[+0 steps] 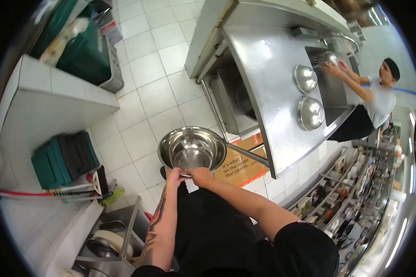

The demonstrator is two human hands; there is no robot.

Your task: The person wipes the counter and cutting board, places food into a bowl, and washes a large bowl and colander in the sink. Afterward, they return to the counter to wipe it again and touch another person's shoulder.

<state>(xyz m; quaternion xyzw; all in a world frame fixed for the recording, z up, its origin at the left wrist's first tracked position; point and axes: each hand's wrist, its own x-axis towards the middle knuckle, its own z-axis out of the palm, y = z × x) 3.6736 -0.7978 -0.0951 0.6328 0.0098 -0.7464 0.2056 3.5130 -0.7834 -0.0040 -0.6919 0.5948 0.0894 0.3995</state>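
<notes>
A large shiny metal bowl [192,150] is held out over the tiled floor, its open side facing up. My left hand [173,177] grips its near rim at the left. Close beside it, my right hand [200,176] has its fingers wrapped round the same rim. The bowl's inside shows reflections and nothing I can make out as contents. Right of the bowl stands a steel counter [272,97] bearing two upside-down metal bowls [305,79], one beside the other.
A co-worker [379,99] holds a small bowl [329,57] over the sink [333,92]. A cardboard box [240,166] lies under the counter's corner. Green bins [64,159] stand at left, with mop handles below. A steel rack [120,231] with pans is at bottom left.
</notes>
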